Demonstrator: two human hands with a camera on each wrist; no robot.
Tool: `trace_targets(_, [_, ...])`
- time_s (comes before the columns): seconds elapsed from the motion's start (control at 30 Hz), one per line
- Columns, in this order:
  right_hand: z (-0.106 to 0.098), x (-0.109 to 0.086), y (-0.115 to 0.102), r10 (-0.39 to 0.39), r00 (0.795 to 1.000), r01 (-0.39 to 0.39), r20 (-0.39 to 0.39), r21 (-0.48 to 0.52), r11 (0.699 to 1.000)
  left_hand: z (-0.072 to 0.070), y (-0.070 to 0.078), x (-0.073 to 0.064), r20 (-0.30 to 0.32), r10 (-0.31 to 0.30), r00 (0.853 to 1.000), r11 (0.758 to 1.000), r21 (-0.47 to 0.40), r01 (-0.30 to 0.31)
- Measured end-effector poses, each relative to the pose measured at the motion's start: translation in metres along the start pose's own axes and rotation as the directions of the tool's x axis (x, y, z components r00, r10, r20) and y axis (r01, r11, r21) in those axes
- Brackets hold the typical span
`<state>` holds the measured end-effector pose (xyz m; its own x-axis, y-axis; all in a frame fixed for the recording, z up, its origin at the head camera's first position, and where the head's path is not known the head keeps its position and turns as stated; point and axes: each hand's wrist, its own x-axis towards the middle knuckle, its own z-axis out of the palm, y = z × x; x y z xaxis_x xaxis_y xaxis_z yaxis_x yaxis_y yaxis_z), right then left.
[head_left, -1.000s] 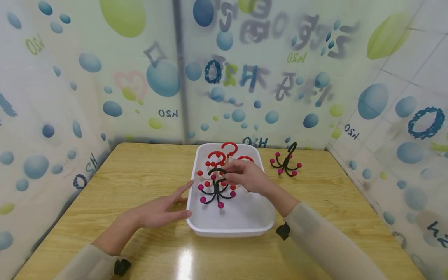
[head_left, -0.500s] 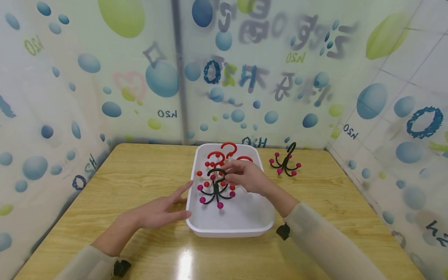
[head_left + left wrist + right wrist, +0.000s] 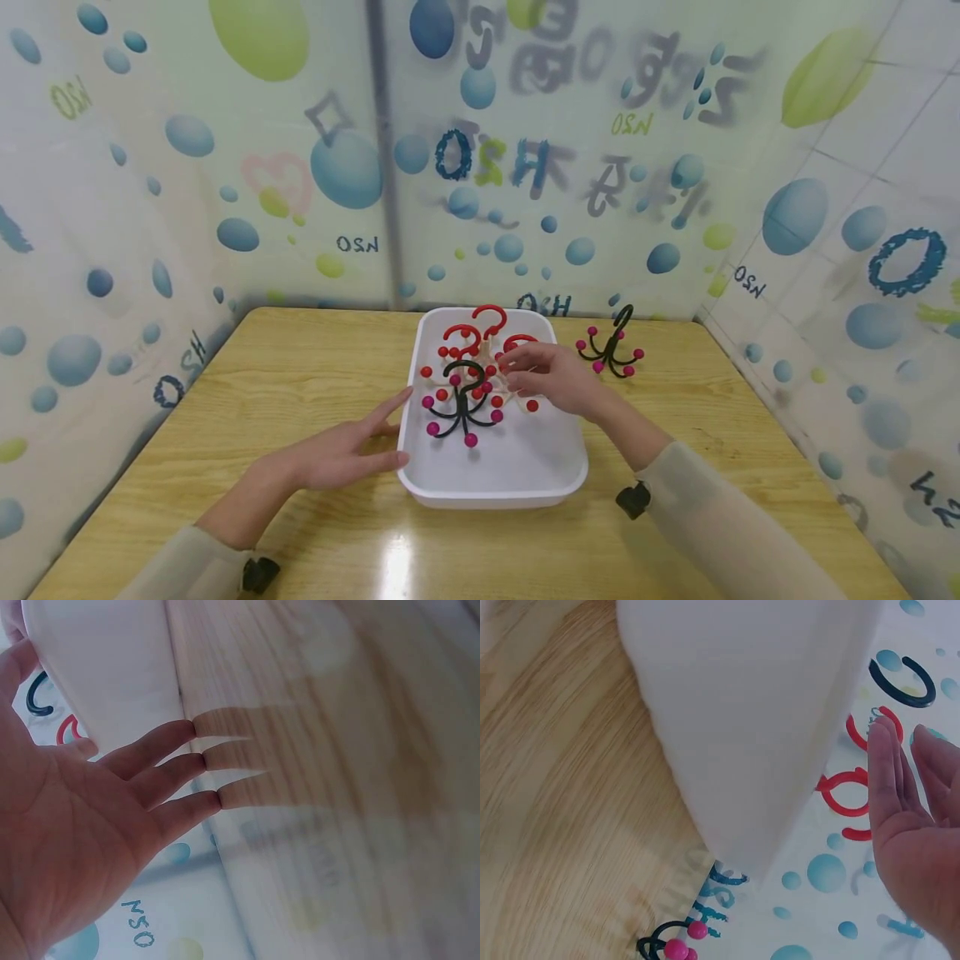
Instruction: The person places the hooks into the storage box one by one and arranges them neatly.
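A black multi-arm hook hanger (image 3: 462, 404) with pink ball tips stands in the white plastic tray (image 3: 517, 471), its curved hook upward. Behind it in the tray are several similar hangers with red hooks (image 3: 491, 317) and red balls. My right hand (image 3: 558, 379) hovers over the tray's right side, fingers loosely bent and holding nothing, just right of the black hook. In the right wrist view, the right hand's fingers (image 3: 889, 776) are nearly straight beside the red hooks. My left hand (image 3: 337, 454) touches the tray's left wall with spread fingers.
Another black hanger (image 3: 611, 346) with pink balls stands on the wooden table (image 3: 315, 358), right of the tray near the back edge. Walls printed with blue and green bubbles (image 3: 348, 167) enclose the table at the back and sides.
My right hand has let go of the black hanger's hook and drawn back to the right. The hanger stays in the tray. My left hand has stayed at the tray's side.
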<state>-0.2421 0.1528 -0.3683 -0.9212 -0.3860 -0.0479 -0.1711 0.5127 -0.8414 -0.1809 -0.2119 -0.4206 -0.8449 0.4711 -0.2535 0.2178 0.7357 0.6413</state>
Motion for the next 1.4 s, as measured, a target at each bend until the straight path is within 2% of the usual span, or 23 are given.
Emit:
trace_targets(0.1, [-0.007, -0.007, 0.005, 0.020, 1.000, -0.020, -0.008, -0.007, 1.000, 0.001, -0.001, 0.000, 0.002, 0.000, 1.000, 1.000, 0.000, 0.000])
trace_targets(0.3, [-0.025, -0.024, 0.020, -0.003, 1.000, 0.003, -0.018, 0.014, 1.000, 0.000, -0.003, 0.001, -0.002, -0.020, 1.000, 1.000, 0.007, 0.020])
trace_targets(0.5, [-0.049, -0.043, 0.039, 0.019, 0.999, -0.018, -0.037, 0.041, 0.999, 0.000, -0.002, 0.000, 0.003, -0.016, 1.000, 1.000, 0.004, 0.016])
trace_targets(0.8, [-0.093, -0.062, 0.072, 0.038, 0.990, -0.034, -0.138, 0.026, 0.999, -0.001, -0.002, -0.001, 0.006, -0.005, 1.000, 1.000, 0.006, 0.005])
trace_targets(1.0, [-0.122, -0.064, 0.092, 0.044, 0.975, -0.035, -0.216, 0.045, 0.998, -0.001, -0.003, -0.002, 0.003, -0.002, 1.000, 1.000, 0.005, 0.002])
trace_targets(1.23, [-0.145, -0.058, 0.110, 0.089, 0.967, -0.070, -0.240, 0.086, 0.994, -0.001, -0.002, -0.002, 0.003, -0.002, 1.000, 1.000, -0.004, 0.002])
trace_targets(1.4, [-0.159, -0.049, 0.116, 0.106, 0.958, -0.092, -0.265, 0.066, 0.994, -0.001, 0.000, -0.001, 0.001, 0.001, 1.000, 1.000, -0.002, -0.001])
